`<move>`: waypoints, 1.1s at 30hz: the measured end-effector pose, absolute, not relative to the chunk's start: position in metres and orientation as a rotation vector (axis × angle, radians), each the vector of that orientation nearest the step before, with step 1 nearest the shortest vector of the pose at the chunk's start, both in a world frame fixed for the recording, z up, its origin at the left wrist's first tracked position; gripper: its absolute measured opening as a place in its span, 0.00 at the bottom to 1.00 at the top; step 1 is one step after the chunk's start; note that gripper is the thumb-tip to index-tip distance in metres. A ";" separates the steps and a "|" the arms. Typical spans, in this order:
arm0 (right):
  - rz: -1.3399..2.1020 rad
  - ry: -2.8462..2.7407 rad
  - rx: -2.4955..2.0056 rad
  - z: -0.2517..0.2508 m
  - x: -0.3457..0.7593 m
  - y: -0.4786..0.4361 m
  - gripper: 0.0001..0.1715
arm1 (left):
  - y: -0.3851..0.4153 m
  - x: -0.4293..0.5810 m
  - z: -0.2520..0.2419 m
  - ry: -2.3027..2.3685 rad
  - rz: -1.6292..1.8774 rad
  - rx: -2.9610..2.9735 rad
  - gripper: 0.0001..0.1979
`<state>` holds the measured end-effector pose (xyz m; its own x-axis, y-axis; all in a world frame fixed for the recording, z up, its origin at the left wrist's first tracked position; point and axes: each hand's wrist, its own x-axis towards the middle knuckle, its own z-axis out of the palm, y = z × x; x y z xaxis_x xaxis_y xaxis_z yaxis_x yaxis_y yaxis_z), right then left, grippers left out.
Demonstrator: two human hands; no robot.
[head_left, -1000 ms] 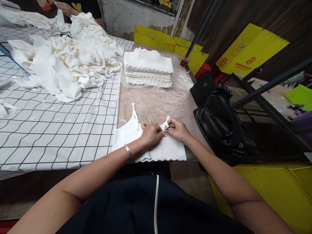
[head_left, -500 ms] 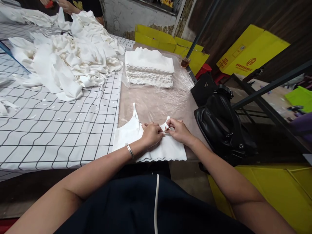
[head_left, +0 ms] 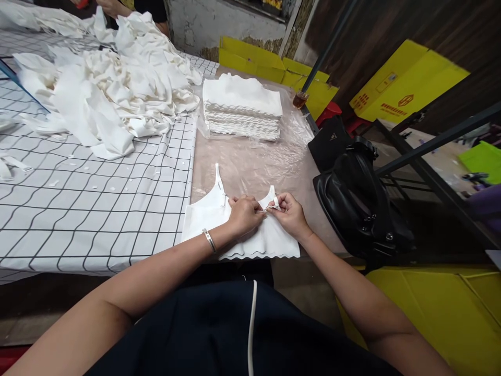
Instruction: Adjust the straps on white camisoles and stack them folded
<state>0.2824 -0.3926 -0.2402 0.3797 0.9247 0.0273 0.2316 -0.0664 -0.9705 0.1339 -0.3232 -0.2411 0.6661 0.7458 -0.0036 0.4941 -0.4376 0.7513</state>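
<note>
A white camisole [head_left: 207,219] with thin straps and a wavy hem lies flat at the table's front edge. My left hand [head_left: 246,213] rests on its upper middle, fingertips pinched on the base of the right-hand strap. Close beside it, my right hand [head_left: 290,215] pinches that same white strap [head_left: 273,194], which bends up in a small loop by the fingers. The fingertips nearly meet, and what exactly lies between them is too small to see. The other strap [head_left: 217,175] points away on the left, untouched.
A neat stack of white garments [head_left: 242,107] stands on plastic sheeting ahead. Heaped white cloth [head_left: 113,94] covers the checked tablecloth [head_left: 156,209] at left, near another person's hand [head_left: 113,7]. On the right are a black handbag [head_left: 352,193], a glass of brown drink [head_left: 300,99] and yellow boxes [head_left: 410,83].
My right hand has turned a little and shifted slightly right, and the strap now shows looped beside its fingers. My left hand stays pinched in nearly the same place.
</note>
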 end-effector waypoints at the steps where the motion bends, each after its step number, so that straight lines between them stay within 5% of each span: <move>1: 0.788 -1.078 -1.556 -0.241 0.282 -0.394 0.23 | -0.323 0.134 -0.242 0.942 0.432 2.143 0.08; 7: 0.761 -1.181 -1.555 -0.239 0.282 -0.397 0.20 | -0.323 0.134 -0.246 0.883 0.435 2.179 0.09; 12: 0.267 -1.677 -1.686 -0.232 0.286 -0.399 0.07 | -0.325 0.133 -0.242 0.894 0.433 2.162 0.11; 20: 0.341 -1.581 -1.773 -0.232 0.289 -0.401 0.09 | -0.325 0.133 -0.239 0.899 0.426 2.157 0.09; 27: 1.154 -1.063 -1.594 -0.217 0.288 -0.391 0.13 | -0.324 0.133 -0.242 0.859 0.359 2.313 0.07; 33: 1.293 -0.604 -1.454 -0.216 0.298 -0.374 0.09 | -0.352 0.106 -0.241 0.615 0.484 2.702 0.19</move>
<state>0.2977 -0.3743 -0.2164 0.2886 0.8735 -0.3921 -0.2603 -0.3225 -0.9101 0.1060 -0.3525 -0.2414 0.8494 0.4641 0.2511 0.3531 -0.8535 0.3831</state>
